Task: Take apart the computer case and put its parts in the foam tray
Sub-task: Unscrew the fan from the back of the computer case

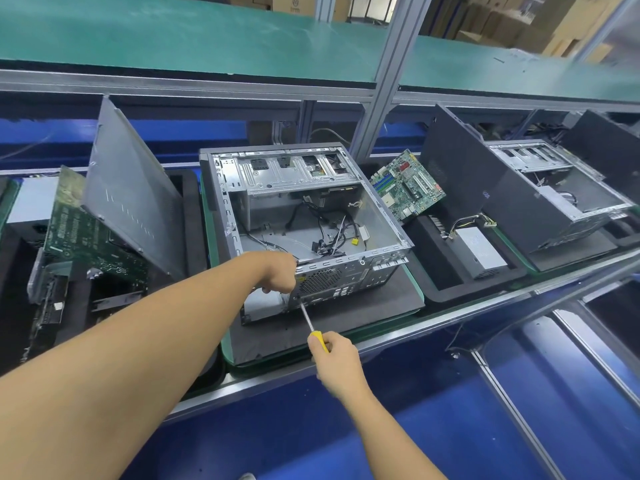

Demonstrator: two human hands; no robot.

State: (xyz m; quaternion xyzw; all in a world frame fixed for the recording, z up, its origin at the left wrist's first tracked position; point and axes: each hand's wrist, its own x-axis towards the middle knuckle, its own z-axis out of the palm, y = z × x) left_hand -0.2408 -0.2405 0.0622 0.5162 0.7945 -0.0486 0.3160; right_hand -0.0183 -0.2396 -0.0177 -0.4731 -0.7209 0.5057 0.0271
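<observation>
Opened grey computer case (304,216) lies on black foam tray (346,313).

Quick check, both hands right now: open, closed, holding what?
Left hand: fingers curled on the rear edge of the open grey metal computer case.
Right hand: grips the yellow-handled screwdriver, tip at the case's rear panel.
</observation>
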